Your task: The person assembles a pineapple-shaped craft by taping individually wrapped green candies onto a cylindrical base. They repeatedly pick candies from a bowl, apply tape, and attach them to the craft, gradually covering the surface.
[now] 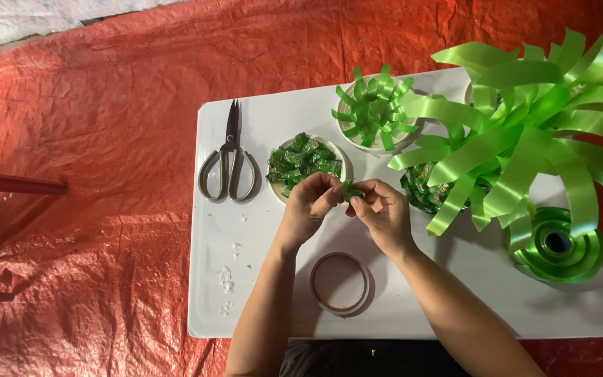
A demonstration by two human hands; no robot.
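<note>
- Left hand [308, 202] and right hand [382, 209] meeting above the middle of the white rectangular table [259, 307], fingertips almost touching
- Pinched between both sets of fingers [329, 187]: a small green wrapped candy [349, 190], gripped from either side, held clear of the table
- Fingers of both hands closed on that candy, thumbs pressed against forefingers
- Just beyond the left fingers: a small round white bowl [340, 159] heaped with green wrapped candies [301, 159]
- Further beyond, past the bowl: a second round white dish [347, 112] carrying a small rosette of short green ribbon loops [375, 106]
- Left of the left fingers, well apart: grey metal scissors with large looped handles [229, 164], blades shut, pointing away
- Right of the right fingers: a big burst of wide glossy green ribbon loops [525, 132], spreading over a pile of green candy packets [423, 192] lying just beside the right hand
- Further right and nearer: a coiled roll of green satin ribbon [558, 244]
- Nearer than the fingers, between the two forearms: a ring-shaped roll of clear tape [340, 283] lying flat
- Small white scraps [226, 279] scattered on the table near the left forearm
- Under everything: a crinkled orange-red plastic sheet [106, 174]
</note>
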